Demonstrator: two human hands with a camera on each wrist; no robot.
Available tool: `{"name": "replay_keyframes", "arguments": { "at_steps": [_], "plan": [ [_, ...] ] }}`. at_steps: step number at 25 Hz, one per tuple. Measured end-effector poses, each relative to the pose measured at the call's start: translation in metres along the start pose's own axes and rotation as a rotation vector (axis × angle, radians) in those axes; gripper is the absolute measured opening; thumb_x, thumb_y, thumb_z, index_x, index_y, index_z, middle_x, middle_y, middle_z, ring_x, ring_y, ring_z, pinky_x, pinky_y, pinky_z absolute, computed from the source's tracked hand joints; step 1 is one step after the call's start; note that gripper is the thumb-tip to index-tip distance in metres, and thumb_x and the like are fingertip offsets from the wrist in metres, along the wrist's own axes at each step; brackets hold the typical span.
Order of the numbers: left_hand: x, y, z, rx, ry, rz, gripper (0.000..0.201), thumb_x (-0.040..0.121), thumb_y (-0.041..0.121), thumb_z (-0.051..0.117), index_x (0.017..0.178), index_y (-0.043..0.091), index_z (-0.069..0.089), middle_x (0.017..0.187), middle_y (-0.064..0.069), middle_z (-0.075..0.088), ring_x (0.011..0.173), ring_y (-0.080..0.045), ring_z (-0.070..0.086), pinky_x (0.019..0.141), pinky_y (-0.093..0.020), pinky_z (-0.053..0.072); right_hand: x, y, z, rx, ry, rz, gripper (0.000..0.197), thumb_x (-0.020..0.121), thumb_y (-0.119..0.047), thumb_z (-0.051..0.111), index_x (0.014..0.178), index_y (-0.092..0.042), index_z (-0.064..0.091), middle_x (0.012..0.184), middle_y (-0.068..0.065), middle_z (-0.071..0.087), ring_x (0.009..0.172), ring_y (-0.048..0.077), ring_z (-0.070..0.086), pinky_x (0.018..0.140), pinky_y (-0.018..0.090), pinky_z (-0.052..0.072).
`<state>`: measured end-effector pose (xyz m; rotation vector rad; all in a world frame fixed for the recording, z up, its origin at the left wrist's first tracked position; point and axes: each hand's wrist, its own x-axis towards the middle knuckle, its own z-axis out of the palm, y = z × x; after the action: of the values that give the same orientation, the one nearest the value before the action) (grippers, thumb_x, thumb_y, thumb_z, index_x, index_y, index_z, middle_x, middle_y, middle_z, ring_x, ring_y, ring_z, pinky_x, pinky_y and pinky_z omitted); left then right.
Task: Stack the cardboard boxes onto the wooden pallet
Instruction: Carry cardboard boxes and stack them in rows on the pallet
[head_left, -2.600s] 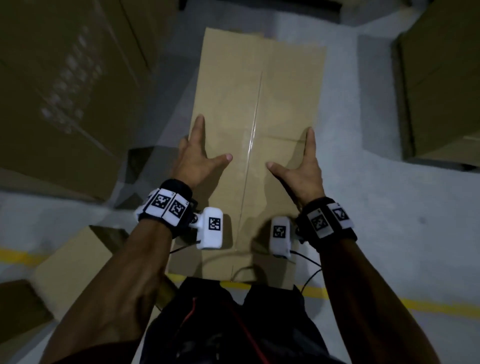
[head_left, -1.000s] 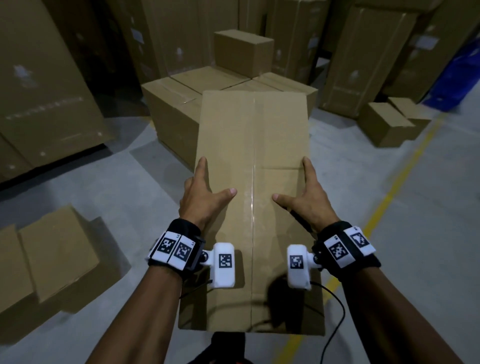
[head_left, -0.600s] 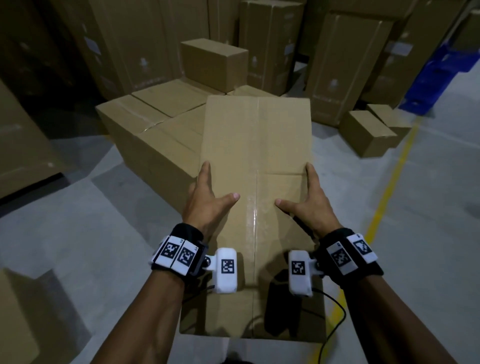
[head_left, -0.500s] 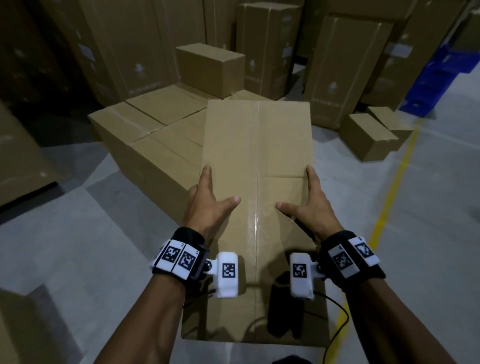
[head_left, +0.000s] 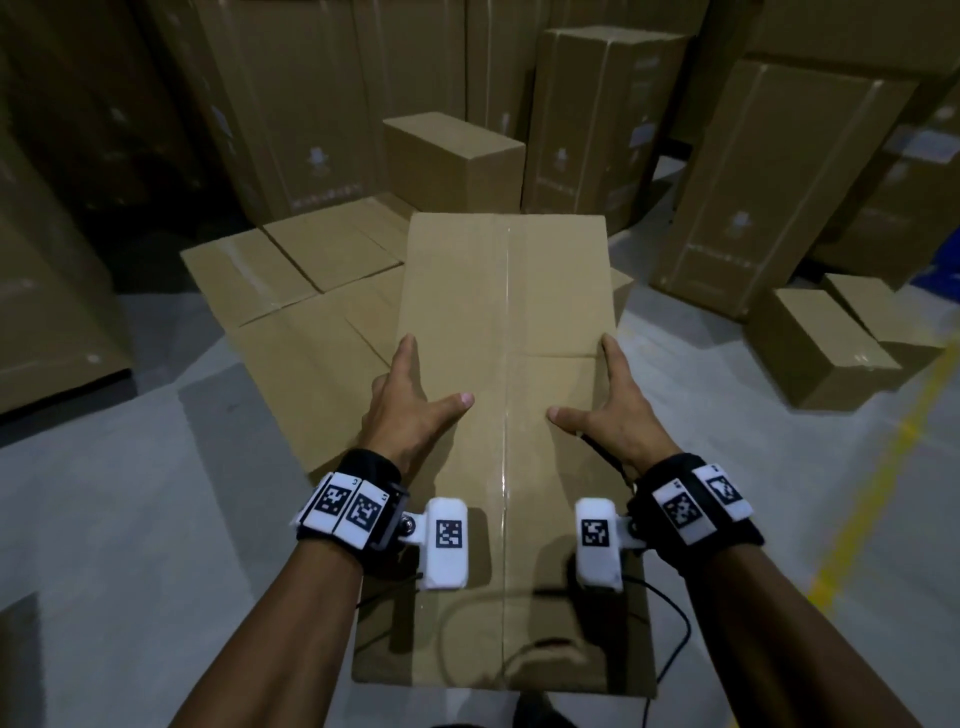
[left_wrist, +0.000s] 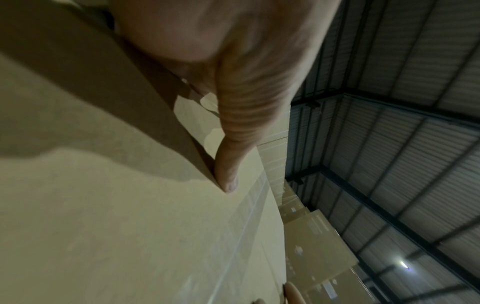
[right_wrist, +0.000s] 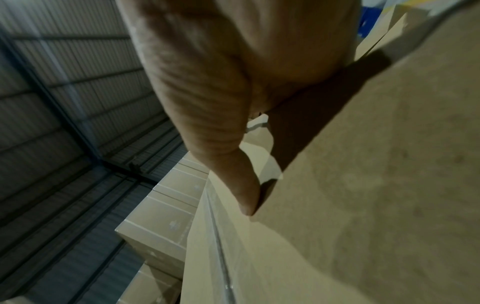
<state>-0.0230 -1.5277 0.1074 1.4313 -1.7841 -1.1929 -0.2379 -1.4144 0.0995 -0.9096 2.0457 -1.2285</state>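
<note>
You carry box (head_left: 504, 291) btw flat hands: L hand (head_left: 410, 410) and R hand (head_left: 615, 415) press its long sides, thumbs spread on top, index fingers (head_left: 406, 356) straight; far end hangs over low stack (head_left: 291, 291) ahead; pallet not visible. Risk: looks squeeze-only hold; box may slip, or far edge snag stack.

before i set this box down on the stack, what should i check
1. Grip of left hand on the carried box: thumb on top, index finger along the left edge: ok
2. Grip of right hand: the same on the right edge: ok
3. Room on the low layer of boxes ahead: bare tops beside the small box: ok
4. The wooden pallet under that layer: hidden, cannot tell
5. Loose cable by the box's near end, whether it could snag: cannot tell
</note>
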Motion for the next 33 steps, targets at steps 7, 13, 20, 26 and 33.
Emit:
{"name": "replay_keyframes", "arguments": {
  "at_steps": [7, 13, 20, 26, 33],
  "plan": [
    [0.113, 0.06, 0.051, -0.057, 0.074, -0.042, 0.106, 0.073, 0.047, 0.083, 0.154, 0.042, 0.016, 0.16, -0.004, 0.026, 0.142, -0.032, 0.033, 0.112, -0.046, 0.035, 0.142, -0.038, -0.049, -0.002, -0.106, -0.086, 0.112, 0.075, -0.021, 0.088, 0.158, -0.034, 0.014, 0.161, 0.002, 0.028, 0.145, 0.022, 0.03, 0.117, 0.042, 0.033],
    [0.225, 0.074, 0.077, -0.165, 0.108, -0.066, 0.105, 0.075, 0.034, 0.085, 0.156, 0.037, 0.018, 0.161, -0.004, 0.023, 0.143, -0.029, 0.031, 0.109, -0.038, 0.032, 0.273, -0.056, -0.039, -0.038, -0.139, -0.1, 0.114, 0.069, -0.025, 0.091, 0.156, -0.039, 0.018, 0.154, 0.005, 0.036, 0.136, 0.027, 0.04, 0.111, 0.049, 0.041],
    [0.391, 0.082, 0.085, -0.243, 0.206, -0.161, 0.105, 0.075, 0.024, 0.086, 0.156, 0.032, 0.02, 0.16, -0.007, 0.024, 0.142, -0.029, 0.032, 0.109, -0.036, 0.033, 0.451, -0.097, 0.01, -0.097, -0.242, -0.114, 0.113, 0.07, -0.025, 0.09, 0.157, -0.035, 0.018, 0.157, 0.0, 0.034, 0.14, 0.025, 0.036, 0.113, 0.048, 0.039],
    [0.487, 0.088, 0.077, -0.233, 0.249, -0.211, 0.105, 0.076, 0.025, 0.085, 0.157, 0.026, 0.019, 0.161, -0.005, 0.024, 0.144, -0.024, 0.03, 0.107, -0.028, 0.029, 0.552, -0.129, 0.047, -0.132, -0.321, -0.12, 0.11, 0.072, -0.022, 0.089, 0.158, -0.03, 0.02, 0.159, 0.0, 0.03, 0.143, 0.023, 0.033, 0.114, 0.037, 0.035],
    [0.569, 0.091, 0.071, -0.214, 0.291, -0.29, 0.104, 0.077, 0.026, 0.085, 0.157, 0.022, 0.018, 0.161, -0.007, 0.026, 0.144, -0.025, 0.03, 0.11, -0.03, 0.03, 0.647, -0.153, 0.084, -0.159, -0.443, -0.124, 0.109, 0.074, -0.021, 0.089, 0.158, -0.027, 0.02, 0.161, 0.003, 0.028, 0.144, 0.024, 0.031, 0.114, 0.036, 0.034]
  ]
}}
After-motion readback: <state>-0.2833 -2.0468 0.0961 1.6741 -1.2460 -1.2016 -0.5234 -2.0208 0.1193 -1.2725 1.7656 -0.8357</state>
